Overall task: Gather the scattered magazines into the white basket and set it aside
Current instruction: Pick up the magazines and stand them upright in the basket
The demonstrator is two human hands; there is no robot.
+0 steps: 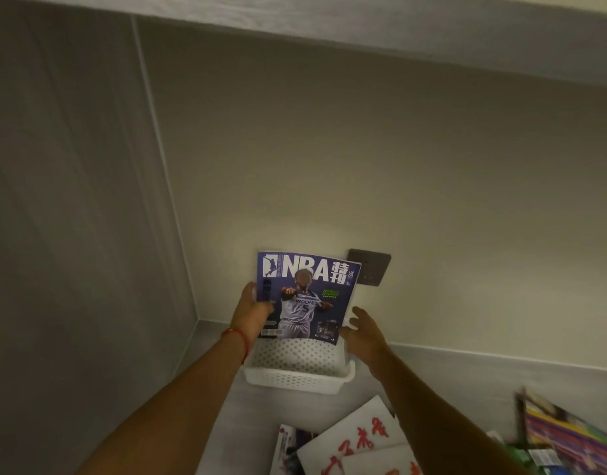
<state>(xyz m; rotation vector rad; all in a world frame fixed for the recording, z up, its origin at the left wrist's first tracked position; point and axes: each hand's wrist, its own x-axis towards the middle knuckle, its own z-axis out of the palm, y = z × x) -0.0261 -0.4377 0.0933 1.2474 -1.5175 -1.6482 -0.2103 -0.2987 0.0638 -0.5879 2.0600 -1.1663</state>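
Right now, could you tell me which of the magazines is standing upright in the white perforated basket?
The purple NBA magazine, held by the left hand; the others lie flat.

The magazine (307, 298) has a glossy paper cover. The basket (296, 377) looks like white plastic, perforated with small holes, matt. The worktop (250, 409) is smooth, pale grey. The wall (398, 166) looks matt, and the socket plate (372, 269) dark and smooth.

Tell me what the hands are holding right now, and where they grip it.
The left hand grips the NBA magazine by its left edge, upright over the white basket. The right hand is open beside its lower right corner, holding nothing.
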